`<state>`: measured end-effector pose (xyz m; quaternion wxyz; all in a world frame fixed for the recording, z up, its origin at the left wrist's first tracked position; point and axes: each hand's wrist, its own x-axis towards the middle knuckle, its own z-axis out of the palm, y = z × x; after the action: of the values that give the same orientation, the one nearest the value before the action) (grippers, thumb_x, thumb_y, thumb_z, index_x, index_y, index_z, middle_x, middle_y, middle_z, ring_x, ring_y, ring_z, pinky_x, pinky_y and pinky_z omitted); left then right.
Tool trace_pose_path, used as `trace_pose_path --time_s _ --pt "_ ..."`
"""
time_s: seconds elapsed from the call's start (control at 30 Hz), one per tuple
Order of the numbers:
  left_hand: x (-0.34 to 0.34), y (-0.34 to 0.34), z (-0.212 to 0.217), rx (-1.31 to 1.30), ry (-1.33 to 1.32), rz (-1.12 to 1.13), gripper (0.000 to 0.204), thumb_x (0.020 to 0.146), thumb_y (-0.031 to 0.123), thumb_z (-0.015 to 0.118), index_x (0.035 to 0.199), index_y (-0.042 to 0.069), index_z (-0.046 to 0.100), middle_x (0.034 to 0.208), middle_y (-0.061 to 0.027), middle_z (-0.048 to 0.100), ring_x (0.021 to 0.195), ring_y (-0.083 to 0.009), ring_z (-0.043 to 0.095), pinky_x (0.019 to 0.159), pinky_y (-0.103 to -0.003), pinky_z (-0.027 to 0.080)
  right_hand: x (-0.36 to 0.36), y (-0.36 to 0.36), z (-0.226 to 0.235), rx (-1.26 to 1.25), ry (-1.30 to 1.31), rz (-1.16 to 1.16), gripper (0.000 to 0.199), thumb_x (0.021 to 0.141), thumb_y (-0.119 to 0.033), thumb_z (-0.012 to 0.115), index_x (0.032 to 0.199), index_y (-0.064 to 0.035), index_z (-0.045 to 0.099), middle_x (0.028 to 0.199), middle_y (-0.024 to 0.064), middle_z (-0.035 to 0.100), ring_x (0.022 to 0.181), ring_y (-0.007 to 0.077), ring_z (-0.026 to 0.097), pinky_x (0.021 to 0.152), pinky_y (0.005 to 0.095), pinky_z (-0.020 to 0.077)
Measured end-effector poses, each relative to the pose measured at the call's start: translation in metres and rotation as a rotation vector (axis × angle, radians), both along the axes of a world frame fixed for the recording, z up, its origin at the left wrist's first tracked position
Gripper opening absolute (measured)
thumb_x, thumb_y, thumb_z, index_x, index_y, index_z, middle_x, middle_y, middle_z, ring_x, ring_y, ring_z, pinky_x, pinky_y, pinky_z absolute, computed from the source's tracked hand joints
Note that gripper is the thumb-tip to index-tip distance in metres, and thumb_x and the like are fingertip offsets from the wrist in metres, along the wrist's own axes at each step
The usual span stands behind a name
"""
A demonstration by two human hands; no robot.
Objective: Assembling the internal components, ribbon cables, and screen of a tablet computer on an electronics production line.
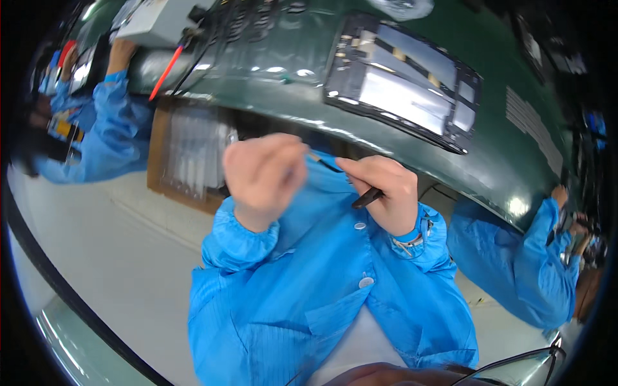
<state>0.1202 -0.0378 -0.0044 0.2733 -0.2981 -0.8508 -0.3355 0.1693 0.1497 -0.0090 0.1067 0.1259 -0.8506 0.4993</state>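
Note:
My right hand (383,186) is closed around a slim black tool (367,197), perhaps tweezers. Its thick end sticks out below my fingers, and its thin end points left. Facing it, my left hand (265,172) is raised with curled fingers, blurred by motion. Whether it pinches something small is hidden. The thin tip comes close to the left fingertips; contact cannot be made out. Both hands are held in front of my blue smock, short of the bench edge. Beyond them on the bench lies an opened tablet-like device (405,83), its silvery inner plates and ribbon strips exposed.
The green bench (277,80) carries a red-and-black cable tool (168,72), a pale box (161,22) and several dark small parts. Under its edge sits a cardboard box (158,148) with clear plastic trays. People in blue smocks work at left (112,138) and right (515,270).

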Motion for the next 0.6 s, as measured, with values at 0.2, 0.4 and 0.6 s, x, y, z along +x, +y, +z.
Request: trace_pose_path --time_s 0.2,0.4,0.6 --pt "0.004 -0.088 -0.072 -0.158 -0.237 0.453 0.014 0.069 0.004 0.064 0.082 0.006 0.063 0.082 -0.0073 0.062 0.074 -0.0261 0.059 0.062 -0.035 0.045 -0.005 -0.013 -0.014 -0.148 -0.24 0.081 0.045 0.058 0.014 0.052 0.097 -0.005 0.065 0.073 0.0107 0.06 0.065 0.0199 0.059 0.06 0.027 0.0468" --pt "0.009 -0.111 -0.129 -0.292 -0.603 0.729 0.01 0.076 0.012 0.061 0.082 0.006 0.065 0.077 -0.0122 0.062 0.067 -0.029 0.06 0.06 -0.037 0.047 -0.005 -0.017 -0.013 -0.128 -0.252 0.086 0.03 0.07 0.008 0.059 0.096 -0.004 0.064 0.077 0.0128 0.062 0.066 0.021 0.06 0.061 0.0267 0.0472" --pt "0.022 -0.036 -0.053 0.424 -0.773 0.119 0.025 0.085 0.004 0.05 0.108 -0.002 0.057 0.092 -0.0141 0.064 0.081 -0.0164 0.062 0.068 -0.026 0.048 0.004 -0.013 -0.019 -0.254 -0.41 0.173 0.024 0.073 0.003 0.062 0.095 -0.0041 0.065 0.079 0.0102 0.065 0.061 0.0128 0.059 0.053 0.0221 0.044"
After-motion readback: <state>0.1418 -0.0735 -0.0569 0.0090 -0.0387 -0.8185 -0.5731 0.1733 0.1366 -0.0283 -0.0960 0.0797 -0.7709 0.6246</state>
